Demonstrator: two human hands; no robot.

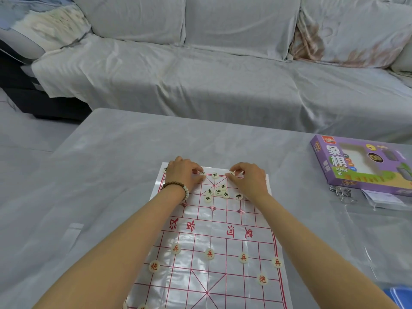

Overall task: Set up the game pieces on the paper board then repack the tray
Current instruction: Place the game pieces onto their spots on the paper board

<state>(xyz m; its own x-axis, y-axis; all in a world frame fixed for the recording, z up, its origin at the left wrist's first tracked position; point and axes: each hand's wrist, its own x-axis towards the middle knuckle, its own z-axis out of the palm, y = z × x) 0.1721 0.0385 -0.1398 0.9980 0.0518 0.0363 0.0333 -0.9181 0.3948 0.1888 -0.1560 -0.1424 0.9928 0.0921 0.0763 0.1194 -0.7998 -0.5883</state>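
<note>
A paper xiangqi board (214,230) with red lines lies on the table in front of me. Red-lettered round pieces (209,253) stand on the near half. Several black-lettered pieces (219,192) lie loose near the far palace, and one (215,174) stands on the far row. My left hand (181,172), with a bead bracelet on its wrist, pinches a black piece (202,173) at the far row. My right hand (247,178) pinches another black piece (232,173) on the same row.
A purple xiangqi box (361,166) lies at the table's right edge, with a metal ring puzzle (342,194) and a clear packet (388,199) in front of it. A blue object (401,295) shows at the lower right. A covered sofa (200,74) stands behind the table.
</note>
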